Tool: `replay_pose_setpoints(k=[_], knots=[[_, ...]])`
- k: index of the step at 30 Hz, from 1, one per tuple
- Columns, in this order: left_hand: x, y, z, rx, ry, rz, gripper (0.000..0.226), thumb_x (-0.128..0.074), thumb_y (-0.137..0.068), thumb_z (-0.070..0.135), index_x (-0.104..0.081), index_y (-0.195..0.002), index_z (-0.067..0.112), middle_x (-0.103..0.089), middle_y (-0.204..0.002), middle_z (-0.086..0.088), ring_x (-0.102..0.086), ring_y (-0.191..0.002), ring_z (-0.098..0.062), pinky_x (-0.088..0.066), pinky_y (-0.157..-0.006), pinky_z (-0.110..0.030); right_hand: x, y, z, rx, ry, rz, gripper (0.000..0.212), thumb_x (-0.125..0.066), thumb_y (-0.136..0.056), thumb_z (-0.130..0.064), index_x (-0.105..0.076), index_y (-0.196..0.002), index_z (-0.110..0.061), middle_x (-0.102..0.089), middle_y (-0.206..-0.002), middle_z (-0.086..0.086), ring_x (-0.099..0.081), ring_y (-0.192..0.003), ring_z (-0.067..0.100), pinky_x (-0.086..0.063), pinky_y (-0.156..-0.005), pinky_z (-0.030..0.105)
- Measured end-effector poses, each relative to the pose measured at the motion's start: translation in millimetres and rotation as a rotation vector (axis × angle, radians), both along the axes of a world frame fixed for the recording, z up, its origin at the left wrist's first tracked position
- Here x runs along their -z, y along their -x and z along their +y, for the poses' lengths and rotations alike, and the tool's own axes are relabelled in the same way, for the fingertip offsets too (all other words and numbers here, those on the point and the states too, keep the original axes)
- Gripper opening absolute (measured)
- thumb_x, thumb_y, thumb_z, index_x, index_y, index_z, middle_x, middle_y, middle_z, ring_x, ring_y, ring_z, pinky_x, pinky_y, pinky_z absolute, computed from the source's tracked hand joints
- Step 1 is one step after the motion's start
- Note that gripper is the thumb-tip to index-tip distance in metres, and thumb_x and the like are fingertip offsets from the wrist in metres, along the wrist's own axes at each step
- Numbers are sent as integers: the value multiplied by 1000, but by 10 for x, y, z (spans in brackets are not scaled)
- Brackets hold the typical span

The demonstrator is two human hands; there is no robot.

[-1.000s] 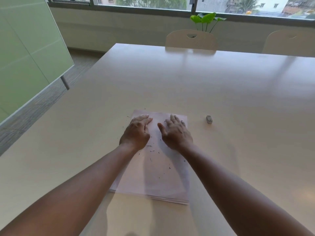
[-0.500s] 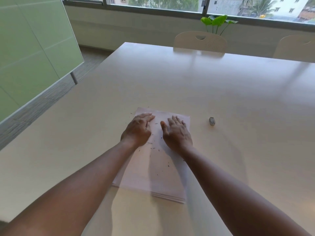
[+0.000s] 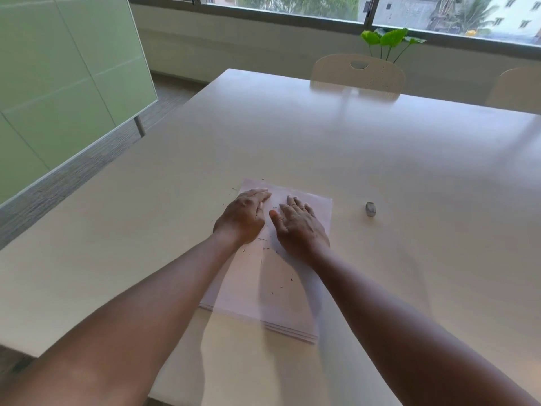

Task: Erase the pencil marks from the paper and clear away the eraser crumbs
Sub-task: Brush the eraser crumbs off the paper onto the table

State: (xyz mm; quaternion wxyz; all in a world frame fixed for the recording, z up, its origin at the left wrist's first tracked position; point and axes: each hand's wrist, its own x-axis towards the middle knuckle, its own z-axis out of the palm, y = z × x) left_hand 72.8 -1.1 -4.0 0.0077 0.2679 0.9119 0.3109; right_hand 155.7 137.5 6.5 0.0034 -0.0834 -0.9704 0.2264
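Paper stack [image 3: 281,306] under both flat hands, left hand [image 3: 243,218] and right hand [image 3: 301,227] fingers straight, crumbs [image 3: 272,276] behind wrists, eraser [image 3: 370,208] right of right hand

pale pinkish paper [image 3: 281,300] with dark little crumbs [image 3: 275,288], grey eraser [image 3: 370,208], cream table [image 3: 380,159], frosted green panel [image 3: 58,83], bright green plant [image 3: 386,39]

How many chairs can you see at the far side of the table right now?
2. One chair stands at the table's far edge, in front of the plant; the other chair is cut off at the right edge. More may be outside view.
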Motion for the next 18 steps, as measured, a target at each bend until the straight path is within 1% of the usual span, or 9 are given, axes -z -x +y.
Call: replay_pose_setpoints(k=[3, 5, 8, 10, 12, 14, 16, 17, 18], knots=[[-18, 12, 5, 10, 7, -7, 46, -38, -105, 17, -54, -148, 16, -49, -156, 2, -39, -146, -13, -27, -119, -26, -25, 3, 0, -74, 109, 103, 47, -37, -105, -40, -49, -145, -18, -36, -158, 0, -23, -148, 8, -13, -123, 27], [-10, 16, 13, 10, 4, -12, 46, -38, -105, 19, -54, -149, 17, -48, -157, 2, -39, -145, -13, -28, -119, -26, -35, 11, -7, 16, 191, 173, 45, -40, -105, -39, -52, -143, -18, -38, -157, -1, -27, -147, 9, -18, -121, 27], [12, 33, 12, 0, -12, -16, 46, -38, -105, 19, -55, -147, 17, -50, -155, 3, -40, -145, -12, -28, -118, -25, -7, 100, -15, 164, 193, 123, 53, -35, -104, -46, -46, -147, -16, -31, -160, 0, -20, -150, 10, -13, -120, 28], [4, 36, 5, -1, -19, -14, 45, -38, -106, 19, -56, -147, 17, -50, -155, 2, -40, -145, -11, -27, -117, -24, -4, 143, -27, 159, 134, 73, 56, -31, -104, -48, -43, -148, -16, -29, -161, 1, -17, -150, 10, -8, -122, 28], [-8, 14, 5, -1, -34, -14, 44, -38, -106, 20, -57, -146, 17, -51, -154, 3, -41, -144, -10, -27, -116, -23, -11, 129, -36, 113, 108, 74, 53, -33, -104, -47, -46, -147, -18, -34, -159, -1, -20, -149, 10, -9, -123, 27], [-12, 21, -4, 6, -56, -31, 44, -38, -106, 21, -57, -146, 17, -51, -154, 3, -41, -144, -10, -27, -117, -23, -20, 89, -47, 67, 191, 123, 44, -41, -103, -43, -55, -140, -22, -49, -149, -3, -36, -143, 11, -23, -120, 29], [-5, 14, -10, 3, -68, -51, 45, -37, -106, 23, -56, -147, 18, -50, -155, 3, -40, -144, -10, -28, -118, -25, -19, 35, -44, 70, 327, 247, 36, -49, -102, -38, -65, -129, -23, -64, -133, -2, -55, -128, 14, -42, -109, 32], [-8, 11, -8, 1, -69, -55, 46, -37, -106, 23, -55, -147, 19, -49, -155, 4, -40, -145, -10, -28, -119, -26, -25, 30, -36, 109, 372, 308, 34, -50, -102, -37, -66, -128, -21, -66, -131, -2, -58, -124, 14, -45, -107, 33], [-9, 5, -5, 1, -67, -57, 46, -37, -105, 22, -55, -148, 19, -48, -156, 4, -39, -145, -10, -28, -120, -27, -32, 40, -27, 158, 399, 337, 36, -50, -102, -37, -65, -129, -20, -63, -134, -2, -57, -127, 14, -43, -108, 33]])
